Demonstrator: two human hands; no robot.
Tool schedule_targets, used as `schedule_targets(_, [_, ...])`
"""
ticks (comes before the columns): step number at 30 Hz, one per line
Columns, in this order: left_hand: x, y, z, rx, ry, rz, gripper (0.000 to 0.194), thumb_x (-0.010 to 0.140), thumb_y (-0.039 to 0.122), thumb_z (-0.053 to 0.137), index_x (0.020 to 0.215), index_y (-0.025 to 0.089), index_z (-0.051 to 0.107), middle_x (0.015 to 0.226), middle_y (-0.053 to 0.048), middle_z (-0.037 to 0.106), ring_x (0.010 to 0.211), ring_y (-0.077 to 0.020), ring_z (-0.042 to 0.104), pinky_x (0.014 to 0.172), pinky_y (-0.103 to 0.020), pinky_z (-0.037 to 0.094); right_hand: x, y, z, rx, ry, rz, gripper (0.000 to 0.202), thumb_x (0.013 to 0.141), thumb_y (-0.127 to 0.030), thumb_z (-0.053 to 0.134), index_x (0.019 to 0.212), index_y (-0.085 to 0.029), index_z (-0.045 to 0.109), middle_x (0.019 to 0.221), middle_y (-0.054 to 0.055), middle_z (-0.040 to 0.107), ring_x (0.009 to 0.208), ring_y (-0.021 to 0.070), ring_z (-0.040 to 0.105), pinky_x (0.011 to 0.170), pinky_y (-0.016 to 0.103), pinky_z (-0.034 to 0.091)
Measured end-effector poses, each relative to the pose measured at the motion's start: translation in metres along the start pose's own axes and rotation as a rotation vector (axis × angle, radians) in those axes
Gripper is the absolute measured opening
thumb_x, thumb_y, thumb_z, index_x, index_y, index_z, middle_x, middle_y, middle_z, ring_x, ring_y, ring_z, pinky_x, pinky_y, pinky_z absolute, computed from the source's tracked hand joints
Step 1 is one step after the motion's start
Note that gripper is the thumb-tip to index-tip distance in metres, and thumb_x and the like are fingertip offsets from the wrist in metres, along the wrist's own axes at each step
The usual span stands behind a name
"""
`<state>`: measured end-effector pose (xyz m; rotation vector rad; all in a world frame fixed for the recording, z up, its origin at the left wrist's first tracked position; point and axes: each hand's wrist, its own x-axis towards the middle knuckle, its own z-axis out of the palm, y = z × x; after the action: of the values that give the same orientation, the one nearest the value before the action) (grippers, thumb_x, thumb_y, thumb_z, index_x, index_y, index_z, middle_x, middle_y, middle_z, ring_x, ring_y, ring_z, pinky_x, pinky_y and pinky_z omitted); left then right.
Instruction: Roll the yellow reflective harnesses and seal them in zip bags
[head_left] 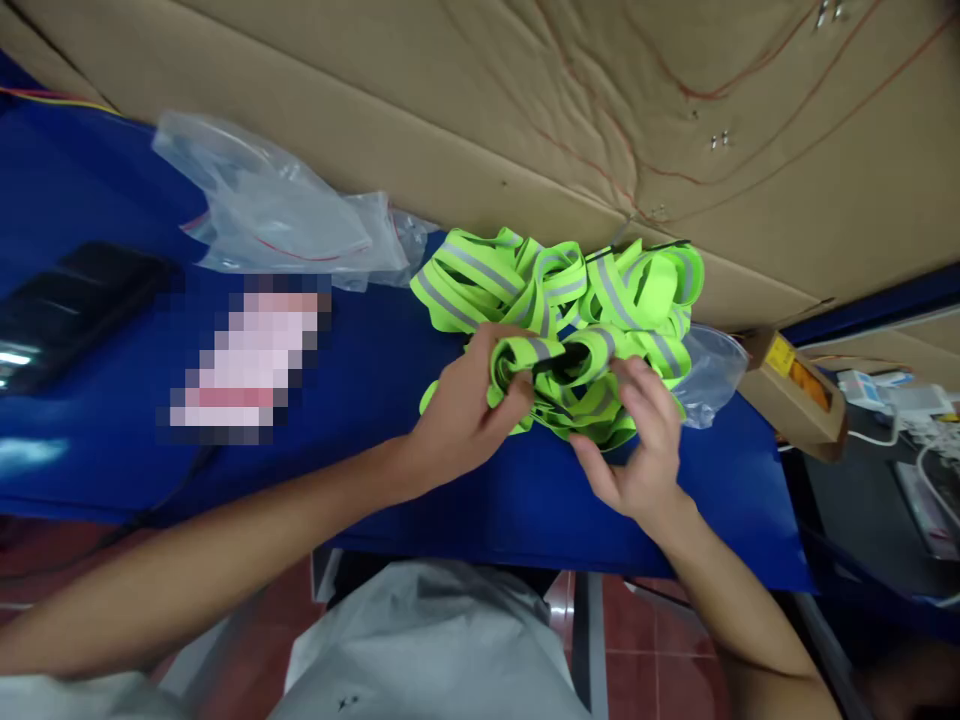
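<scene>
A lime-green strap [532,350] is clamped between the thumb and fingers of the left hand [463,408], its length running rightward over the near side of a pile of straps [480,272] on a blue table [510,520]. The right hand [649,465], farther from the fold, hovers with thumb and fingers apart, any contact impossible to tell

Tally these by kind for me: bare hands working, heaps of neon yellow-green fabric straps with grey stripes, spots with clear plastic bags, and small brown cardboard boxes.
Bare hands: 2 (left hand, right hand)
Neon strap heap: 1 (single straps too tangled to count)
Spots with clear plastic bags: 2 (left and right of the heap)
Small brown cardboard box: 1
Total: 6
</scene>
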<state>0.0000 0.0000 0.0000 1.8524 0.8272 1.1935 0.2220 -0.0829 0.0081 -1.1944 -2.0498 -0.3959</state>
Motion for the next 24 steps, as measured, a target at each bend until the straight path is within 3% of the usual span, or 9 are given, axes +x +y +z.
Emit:
schedule_targets(3, [0.009,0.003,0.002,-0.417,0.071,-0.218,0.024,0.096,0.031,0.065,0.118,0.02,0.06,0.114,-0.005,0.071,0.108,-0.0214,0.07,0.094,-0.034,0.059,-0.003,0.007,0.015,0.071,-0.058,0.172,0.088,0.096,-0.04,0.074,0.168,-0.027,0.026,0.16,0.02,0.045,0.149,0.0376,0.048,0.113,0.057,0.055])
schedule_targets(5, [0.015,0.003,0.004,-0.702,0.049,-0.42,0.029,0.091,0.029,0.069,0.118,0.022,0.06,0.112,-0.003,0.072,0.101,-0.0214,0.072,0.089,-0.036,0.062,-0.005,0.016,0.018,0.204,-0.074,0.283,0.092,0.095,-0.046,0.075,0.169,-0.028,0.023,0.165,0.02,0.039,0.145,0.035,0.052,0.108,0.051,0.059])
schedule_targets(8, [0.019,0.001,0.007,-0.934,-0.011,-0.678,0.032,0.083,0.027,0.073,0.111,0.02,0.06,0.098,-0.002,0.071,0.085,-0.0205,0.072,0.077,-0.036,0.064,-0.007,0.024,0.011,0.529,-0.172,0.457,0.089,0.1,-0.06,0.063,0.17,-0.034,0.013,0.157,0.016,0.049,0.116,0.0247,0.069,0.093,0.041,0.065])
schedule_targets(10, [0.019,0.001,0.007,-0.969,-0.063,-0.74,0.034,0.079,0.026,0.076,0.108,0.02,0.06,0.09,0.001,0.068,0.076,-0.0181,0.07,0.071,-0.033,0.063,-0.006,0.024,0.005,0.695,-0.226,0.523,0.084,0.103,-0.067,0.051,0.17,-0.035,0.01,0.144,0.014,0.059,0.103,0.0219,0.072,0.084,0.039,0.066])
schedule_targets(12, [0.017,0.001,0.006,-0.928,-0.134,-0.667,0.045,0.075,0.025,0.082,0.114,0.023,0.06,0.093,0.002,0.067,0.077,-0.0157,0.067,0.07,-0.028,0.06,-0.005,0.021,0.001,0.67,-0.185,0.489,0.085,0.102,-0.064,0.056,0.169,-0.035,0.012,0.141,0.014,0.06,0.112,0.0243,0.071,0.083,0.039,0.066])
schedule_targets(15, [0.015,0.001,0.005,-0.702,-0.204,-0.397,0.055,0.076,0.024,0.087,0.123,0.024,0.059,0.107,0.001,0.066,0.089,-0.015,0.065,0.077,-0.024,0.056,-0.003,0.016,-0.001,0.363,-0.095,0.252,0.092,0.093,-0.048,0.078,0.166,-0.035,0.025,0.153,0.016,0.05,0.142,0.0334,0.055,0.1,0.047,0.063])
schedule_targets(19, [0.015,-0.002,0.003,-0.4,-0.181,-0.194,0.036,0.085,0.031,0.082,0.113,0.019,0.063,0.103,-0.002,0.066,0.097,-0.0183,0.063,0.089,-0.029,0.053,-0.002,0.016,-0.001,0.138,-0.1,-0.004,0.057,0.096,-0.021,0.071,0.148,-0.035,0.053,0.156,0.011,0.044,0.149,0.0335,0.049,0.118,0.054,0.053])
schedule_targets(21, [0.015,-0.004,0.002,-0.382,-0.139,-0.179,0.034,0.085,0.034,0.082,0.109,0.019,0.062,0.097,-0.001,0.066,0.093,-0.0181,0.063,0.087,-0.029,0.053,-0.003,0.019,0.0,0.142,-0.055,-0.007,0.05,0.096,-0.014,0.066,0.141,-0.032,0.057,0.152,0.01,0.048,0.147,0.031,0.052,0.12,0.053,0.051])
schedule_targets(24, [0.016,-0.005,0.0,-0.437,-0.11,-0.212,0.043,0.081,0.038,0.086,0.112,0.021,0.061,0.095,0.001,0.065,0.084,-0.0159,0.062,0.076,-0.026,0.052,-0.004,0.023,0.004,0.122,0.099,0.135,0.052,0.098,-0.018,0.062,0.146,-0.032,0.05,0.155,0.011,0.047,0.15,0.032,0.048,0.12,0.058,0.05])
